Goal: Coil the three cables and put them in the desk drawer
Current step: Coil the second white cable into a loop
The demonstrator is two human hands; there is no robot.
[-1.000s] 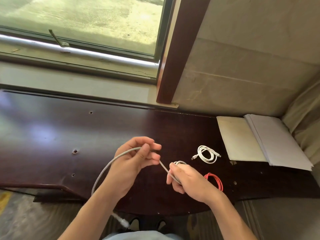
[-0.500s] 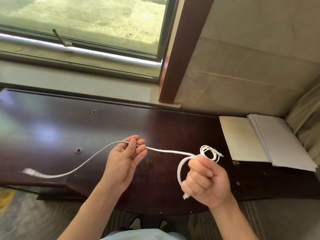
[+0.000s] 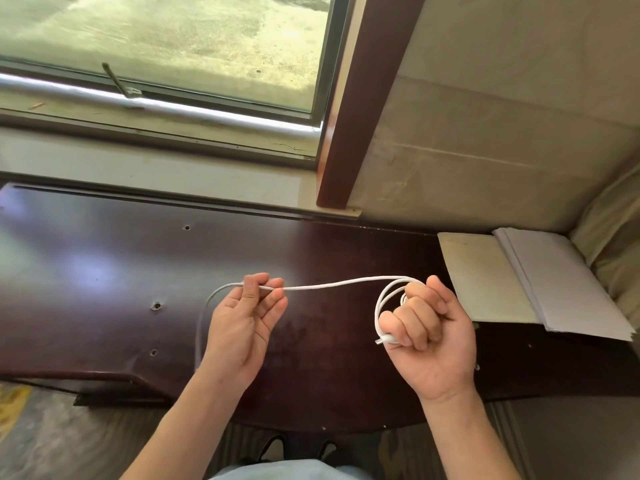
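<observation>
Right hand (image 3: 427, 336) is curled into a fist, palm toward the camera, fingers wrapped round a couple of loops of the white cable (image 3: 332, 284). One plug end (image 3: 381, 340) pokes out just below the little finger. The loops arc up & over the knuckles by the thumb.

From there the cable runs left in a shallow sag to the left hand (image 3: 244, 323). Left hand is half open, palm up-ish, w/ thumb & fingertips (image 3: 277, 289) pinching the cable at the top. Past the pinch, the cable bends down behind the left hand & drops toward the desk's front edge; its far end is hidden by the forearm.

Both hands are held above the dark wood desk (image 3: 104, 271), not touching it. Desk top has a few small screw holes left of the hands.

Right of the fist, at the desk's far right end, lies a stack of papers (image 3: 554, 282) on a yellowish board (image 3: 481, 275). Other two cables can't be seen here, prob. behind the right hand. Window (image 3: 166, 46) & sill sit behind the desk, dark wood post to its right.
</observation>
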